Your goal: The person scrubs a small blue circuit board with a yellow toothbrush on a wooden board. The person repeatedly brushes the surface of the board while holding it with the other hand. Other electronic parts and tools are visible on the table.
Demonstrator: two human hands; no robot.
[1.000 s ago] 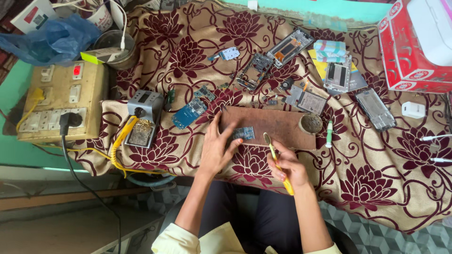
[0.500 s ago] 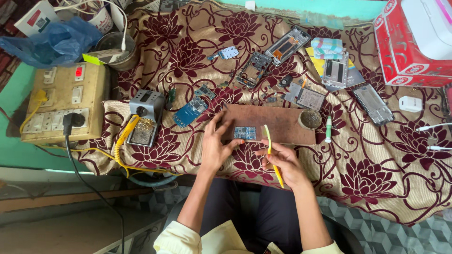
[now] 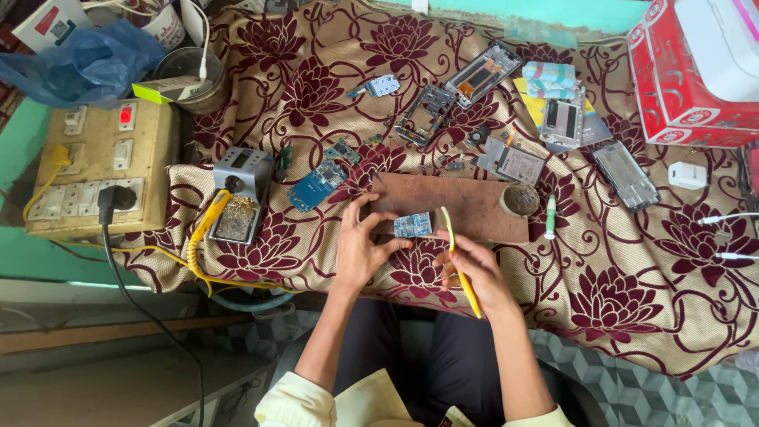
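a flowered cloth (image 3: 632,277) covers the table, with a brown board (image 3: 474,207) lying at its near edge. the left hand (image 3: 360,249) pinches a small blue circuit board (image 3: 413,224) flat on that brown board, fingers narrowed on its left side. the right hand (image 3: 474,269) is wrapped around a yellow tool (image 3: 457,257), tip just beside the circuit board. the circuit board looks light, stiff and fragile; best gripped by its bare edges.
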